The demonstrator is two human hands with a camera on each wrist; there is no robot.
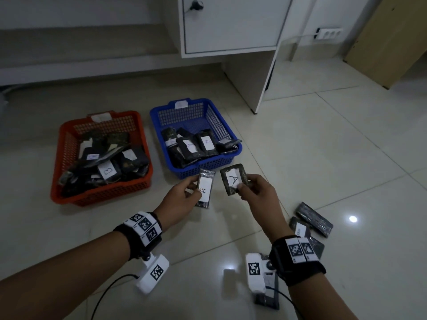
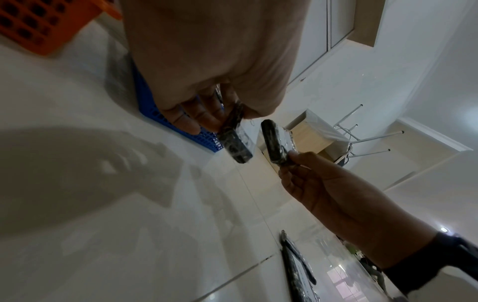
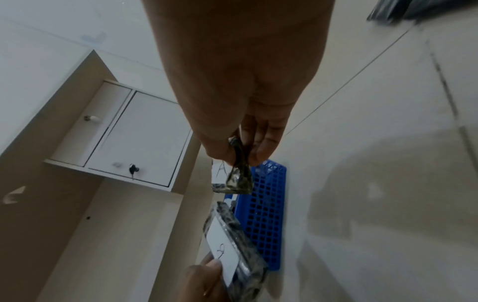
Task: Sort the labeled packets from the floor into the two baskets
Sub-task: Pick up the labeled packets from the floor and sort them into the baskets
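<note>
My left hand pinches a dark packet labelled B, seen edge-on as the B packet in the left wrist view. My right hand pinches a dark packet labelled A, also visible as the A packet in the right wrist view. Both packets are held side by side above the floor, just in front of the blue basket, which holds several A packets. The red basket to its left holds several B packets.
Several dark packets lie on the tiled floor at my right, near the right wrist. A white cabinet with a keyed door stands behind the baskets. A wooden board leans at the far right.
</note>
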